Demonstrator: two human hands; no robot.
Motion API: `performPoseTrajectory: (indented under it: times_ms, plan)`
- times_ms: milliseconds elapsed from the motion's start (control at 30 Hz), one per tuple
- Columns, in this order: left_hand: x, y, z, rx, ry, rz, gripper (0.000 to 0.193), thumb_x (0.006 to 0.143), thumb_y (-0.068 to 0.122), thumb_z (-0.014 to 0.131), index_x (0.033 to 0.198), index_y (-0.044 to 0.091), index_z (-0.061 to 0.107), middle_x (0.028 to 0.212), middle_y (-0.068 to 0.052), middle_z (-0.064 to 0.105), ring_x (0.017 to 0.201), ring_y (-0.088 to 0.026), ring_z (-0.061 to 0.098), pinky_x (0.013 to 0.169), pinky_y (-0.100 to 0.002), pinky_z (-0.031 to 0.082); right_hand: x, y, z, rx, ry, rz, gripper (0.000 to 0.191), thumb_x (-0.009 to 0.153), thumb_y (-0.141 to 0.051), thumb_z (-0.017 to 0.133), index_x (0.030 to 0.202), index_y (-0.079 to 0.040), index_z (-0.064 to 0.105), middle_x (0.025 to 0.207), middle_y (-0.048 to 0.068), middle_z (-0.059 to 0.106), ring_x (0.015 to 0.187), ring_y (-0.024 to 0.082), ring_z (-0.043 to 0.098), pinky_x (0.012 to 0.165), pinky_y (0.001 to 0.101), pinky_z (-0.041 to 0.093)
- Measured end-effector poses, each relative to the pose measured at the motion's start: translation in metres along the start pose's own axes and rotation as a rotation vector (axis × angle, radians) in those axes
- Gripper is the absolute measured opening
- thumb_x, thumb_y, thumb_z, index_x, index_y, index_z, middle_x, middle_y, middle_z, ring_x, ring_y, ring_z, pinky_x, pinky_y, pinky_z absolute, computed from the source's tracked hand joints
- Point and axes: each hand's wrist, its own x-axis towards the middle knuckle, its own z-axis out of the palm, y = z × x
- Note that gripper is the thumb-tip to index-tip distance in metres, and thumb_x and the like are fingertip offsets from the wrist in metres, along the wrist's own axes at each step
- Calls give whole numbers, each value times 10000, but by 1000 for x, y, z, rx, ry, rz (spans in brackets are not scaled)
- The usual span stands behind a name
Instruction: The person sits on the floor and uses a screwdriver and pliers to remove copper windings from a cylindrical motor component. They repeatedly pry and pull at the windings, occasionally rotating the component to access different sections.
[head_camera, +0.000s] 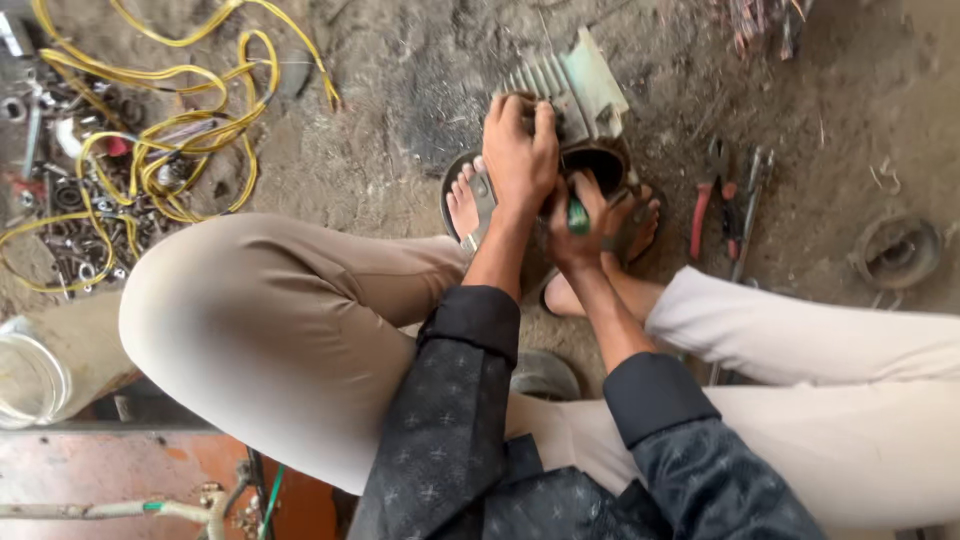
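In the upper middle of the frame, a grey-green motor housing with cooling fins lies on the dirt floor, held between the person's two bare feet. The left hand rests on top of the housing, its fingers curled down and pressed together over the edge beside the round dark opening. The right hand is just below this opening and is closed around a tool with a green handle; the working end of the tool is hidden, so I cannot tell what kind it is. The two hands are touching or almost touching each other. To the right of the housing, red-handled pliers lie on the floor, and further right there is a round metal cover. In the upper left of the frame, yellow wires are spread over a heap of small metal parts.
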Motion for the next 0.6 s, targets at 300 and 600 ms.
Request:
performPoseTrajectory:
  times_ms: [300,600]
  plan:
    - [-9,-6,4,-2,14,68,165,935,176,639,958,13,648,1054,-132,651,1000,-338,648,904,-412,520,8,-16,-19,38,-146,-41,140,1009,-57,610,926,44,562,911,216,590,875,356,615,777,429,488]
    - [-14,1,0,-20,-15,54,153,942,167,638,940,14,649,1058,-129,653,977,-332,659,866,-391,544,-34,-63,-49,141,-99,28,225,1045,-19,581,848,29,484,833,159,515,766,278,548,744,381,461]
